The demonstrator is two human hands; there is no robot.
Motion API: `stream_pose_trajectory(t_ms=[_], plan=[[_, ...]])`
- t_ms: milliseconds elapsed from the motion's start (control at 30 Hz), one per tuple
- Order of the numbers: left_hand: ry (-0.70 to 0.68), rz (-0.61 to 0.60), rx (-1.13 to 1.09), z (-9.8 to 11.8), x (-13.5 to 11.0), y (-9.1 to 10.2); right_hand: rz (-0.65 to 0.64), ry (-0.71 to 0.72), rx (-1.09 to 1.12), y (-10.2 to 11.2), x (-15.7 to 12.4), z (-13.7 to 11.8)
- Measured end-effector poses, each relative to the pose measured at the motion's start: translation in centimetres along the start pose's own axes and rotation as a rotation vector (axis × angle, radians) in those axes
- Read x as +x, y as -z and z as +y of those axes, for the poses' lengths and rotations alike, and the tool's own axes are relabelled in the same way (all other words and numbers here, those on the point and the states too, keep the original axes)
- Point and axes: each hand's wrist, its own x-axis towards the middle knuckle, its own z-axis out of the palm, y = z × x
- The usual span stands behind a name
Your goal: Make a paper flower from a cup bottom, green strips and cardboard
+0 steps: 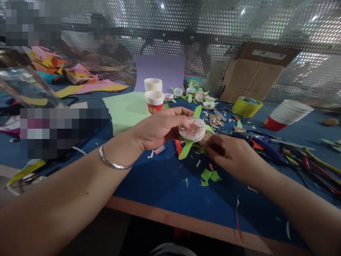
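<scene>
My left hand [166,124], with a silver bangle at the wrist, grips a small paper turtle [195,132] between thumb and fingers. Its round white shell, which looks like a cup bottom, carries red line drawings and dots, and green paper strips stick out from it. To the right, my right hand [226,151] is low over the scraps with its fingers curled together. Whatever its fingertips pinch is hidden. Green paper cutouts [210,176] lie on the blue table nearer to me. Several finished-looking paper turtles [199,96] are grouped behind my hands.
White-and-red paper cups [155,101] stand on light green paper [122,106]. More stacked cups [287,115] lean at the right, near yellow tape [247,106]. A blue-handled tool [269,147] and cables lie beside my right hand. Cardboard [253,78] rests against the perforated screen.
</scene>
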Motion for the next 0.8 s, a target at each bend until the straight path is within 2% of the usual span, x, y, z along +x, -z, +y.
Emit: stream_pose_trajectory(t_ms=[200, 433, 567, 800], plan=[[-0.008, 0.048, -0.004, 0.1, 0.0, 0.1, 0.054, -0.012, 0.133, 0.4, -0.5, -0.3], [0.08, 0.002, -0.001, -0.4, 0.4, 0.4, 0.243, -0.061, 0.407, 1.2, -1.7, -2.2], [0.119, -0.004, -0.038, -0.4, 0.4, 0.0, 0.261, -0.08, 0.529, 1.4, -1.9, -2.7], [0.182, -0.021, -0.06, -0.1, 0.1, -0.9, 0.319, -0.091, 0.597, 1.3, -1.7, -2.7]])
